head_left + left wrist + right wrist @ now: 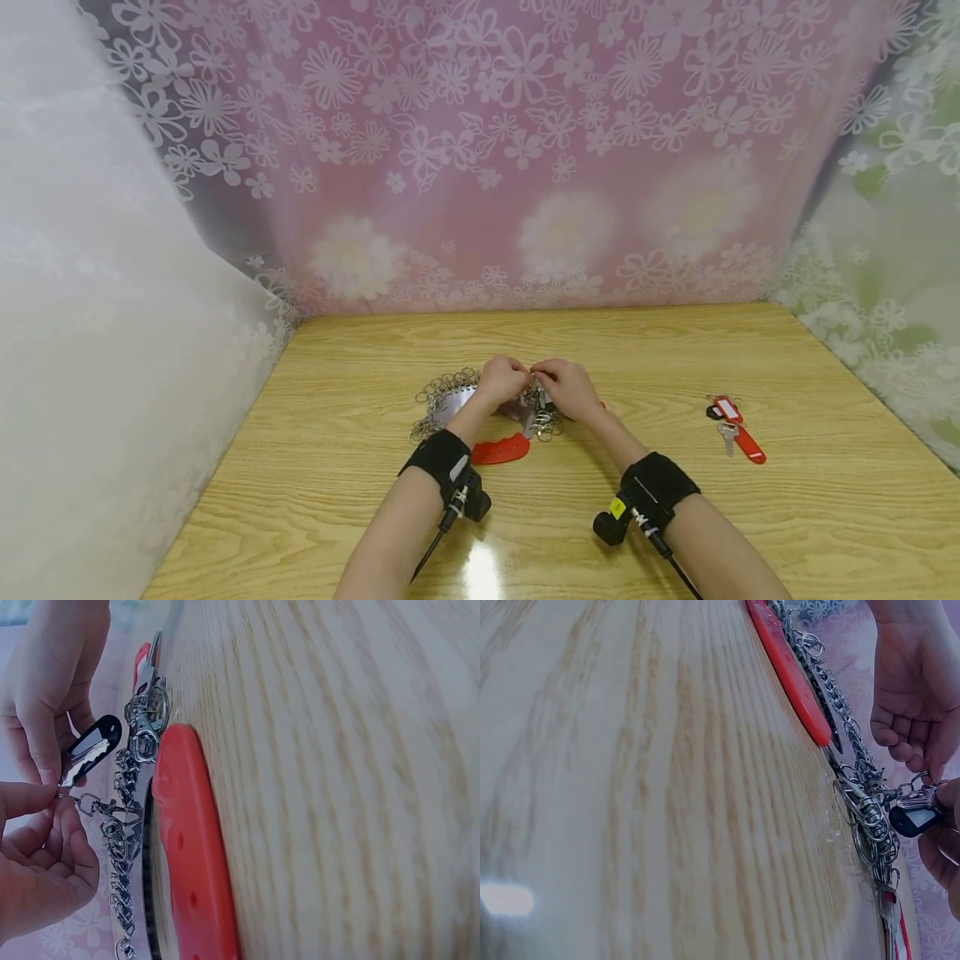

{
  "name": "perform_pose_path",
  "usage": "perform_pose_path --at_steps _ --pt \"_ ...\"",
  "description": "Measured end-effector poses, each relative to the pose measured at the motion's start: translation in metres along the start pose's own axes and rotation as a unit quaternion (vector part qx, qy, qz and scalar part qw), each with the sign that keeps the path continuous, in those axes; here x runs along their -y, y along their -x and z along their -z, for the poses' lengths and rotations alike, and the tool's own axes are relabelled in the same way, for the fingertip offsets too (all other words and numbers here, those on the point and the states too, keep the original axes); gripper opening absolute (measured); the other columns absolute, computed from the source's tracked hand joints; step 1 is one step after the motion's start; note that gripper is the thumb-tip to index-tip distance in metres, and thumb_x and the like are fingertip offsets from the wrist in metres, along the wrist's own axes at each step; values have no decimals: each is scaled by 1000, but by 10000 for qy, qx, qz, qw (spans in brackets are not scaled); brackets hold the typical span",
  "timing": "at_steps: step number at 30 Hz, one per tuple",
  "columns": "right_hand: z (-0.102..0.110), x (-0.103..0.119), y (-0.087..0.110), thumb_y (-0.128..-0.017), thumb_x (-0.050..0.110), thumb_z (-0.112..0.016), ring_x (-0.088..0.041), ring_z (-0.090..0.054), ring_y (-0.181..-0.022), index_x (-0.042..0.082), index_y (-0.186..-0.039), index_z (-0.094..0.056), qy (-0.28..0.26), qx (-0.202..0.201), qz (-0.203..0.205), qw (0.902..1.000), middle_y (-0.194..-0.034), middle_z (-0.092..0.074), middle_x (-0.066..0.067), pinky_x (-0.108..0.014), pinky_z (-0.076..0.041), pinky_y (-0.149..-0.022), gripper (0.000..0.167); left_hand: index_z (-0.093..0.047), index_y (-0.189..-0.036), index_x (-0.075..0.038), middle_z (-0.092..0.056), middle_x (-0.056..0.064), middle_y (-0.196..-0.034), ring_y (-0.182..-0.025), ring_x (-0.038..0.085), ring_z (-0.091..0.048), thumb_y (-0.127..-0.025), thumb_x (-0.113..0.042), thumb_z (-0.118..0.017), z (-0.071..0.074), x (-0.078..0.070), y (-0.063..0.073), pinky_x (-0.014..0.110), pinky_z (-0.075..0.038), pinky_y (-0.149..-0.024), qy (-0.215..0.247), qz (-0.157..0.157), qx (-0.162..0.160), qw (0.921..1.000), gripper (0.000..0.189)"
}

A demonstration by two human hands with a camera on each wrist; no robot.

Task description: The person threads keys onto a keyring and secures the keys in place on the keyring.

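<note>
Thumb and fingertips of my left hand (501,382) pinch a small key ring (61,796), which is linked to a swivel clip (105,808). My right hand (567,387) meets it from the right, pinching a silver key (91,756) with a black key tag (109,729) by the same ring. Below both hands lies a shiny metal plate (452,404) with a toothed edge, ringed by a row of metal clips and split rings (427,392). A red handle (501,450) sits at its near side. My hands and forearms hide part of the plate.
On the right of the wooden table (840,500) lie red key tags (750,446), a key (728,437) and a black tag (714,412). Another red tag (602,405) pokes out beside my right hand. Flowered cloth (480,167) hangs behind the table.
</note>
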State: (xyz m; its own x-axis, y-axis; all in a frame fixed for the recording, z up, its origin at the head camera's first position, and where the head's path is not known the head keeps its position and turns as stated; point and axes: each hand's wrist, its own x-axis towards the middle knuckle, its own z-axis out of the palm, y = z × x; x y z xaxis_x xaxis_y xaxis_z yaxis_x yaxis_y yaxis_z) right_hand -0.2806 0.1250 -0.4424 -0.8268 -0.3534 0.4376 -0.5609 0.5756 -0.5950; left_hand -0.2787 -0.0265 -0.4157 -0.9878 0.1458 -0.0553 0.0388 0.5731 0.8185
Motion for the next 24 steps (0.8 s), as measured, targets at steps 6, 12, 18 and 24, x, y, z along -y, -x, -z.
perform_pose_path --at_steps 6,12,18,24 --pt "-3 -2 0 -88 2 -60 -28 -64 -85 -2 -100 -70 152 -58 180 9997 -95 -67 -15 -41 -51 -72 16 -71 -86 1 -63 8 -73 -60 17 -52 -82 -6 -59 -2 1 -1 25 -39 -52 467 298 -171 9983 15" --pt "-5 -4 0 -86 1 -62 -24 -63 -77 0 -97 -71 405 -122 457 9981 -86 -67 -11 -39 -49 -67 14 -71 -81 4 -65 12 -71 -66 24 -60 -79 -1 -60 -4 -1 -1 28 -45 -56 907 542 -291 9940 12" --pt "-4 -3 0 -89 3 -59 -21 -58 -67 -1 -101 -69 167 -164 26 9997 -93 -67 -15 -35 -47 -62 17 -70 -80 -1 -61 7 -67 -59 17 -54 -84 -11 -63 -2 6 -3 31 -45 -56 843 193 -114 9962 13" --pt "-3 -5 -3 -92 7 -57 -12 -46 -56 0 -101 -69 -29 -159 -446 9989 -91 -67 -13 -29 -40 -57 17 -71 -90 -4 -63 4 -80 -61 15 -52 -88 -14 -61 2 11 0 27 -43 -55 -10 -800 199 9966 14"
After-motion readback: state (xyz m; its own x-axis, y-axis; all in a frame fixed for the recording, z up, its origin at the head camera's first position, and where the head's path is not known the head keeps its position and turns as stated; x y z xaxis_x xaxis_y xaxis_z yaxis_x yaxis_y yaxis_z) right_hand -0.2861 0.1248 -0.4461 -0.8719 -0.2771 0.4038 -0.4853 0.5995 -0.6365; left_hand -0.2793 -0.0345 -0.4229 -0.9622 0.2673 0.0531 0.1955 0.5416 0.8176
